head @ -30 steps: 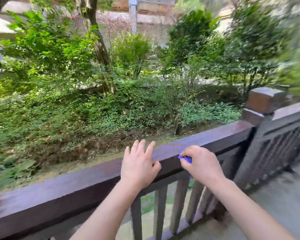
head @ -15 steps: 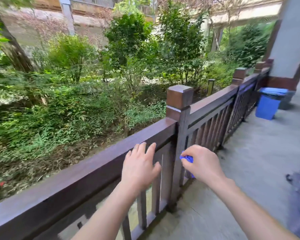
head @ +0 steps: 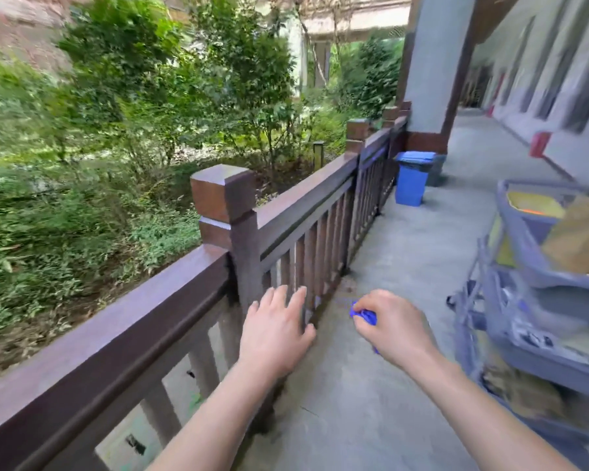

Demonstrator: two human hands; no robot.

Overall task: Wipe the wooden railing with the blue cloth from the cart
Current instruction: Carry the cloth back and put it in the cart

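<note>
Here the right hand [head: 395, 328] is curled tight round the blue cloth [head: 364, 316], which is bunched up so that only a small wad shows past the thumb and forefinger, with a sliver more below the hand. That hand and the cloth hang over the concrete floor [head: 405, 249], apart from the wooden railing [head: 133, 321] and roughly between it and the cart [head: 541, 277]. The left hand [head: 276, 331] is palm down with its fingers straight and slightly spread, holding nothing. It sits in front of the railing's upright slats just right of the square-capped post [head: 225, 198]; whether the fingertips touch the slats cannot be told. The railing runs from the lower left corner up to the post, then on past a second post toward a grey pillar [head: 432, 62]. A blue bin [head: 412, 178] stands on the floor beside the far stretch of railing, near the pillar's base. The cart is at the right edge, grey-blue and tiered. It is blurred, with something yellow and something tan in its top tray. Green shrubs [head: 116, 130] and ground plants fill the far side of the railing.
</note>
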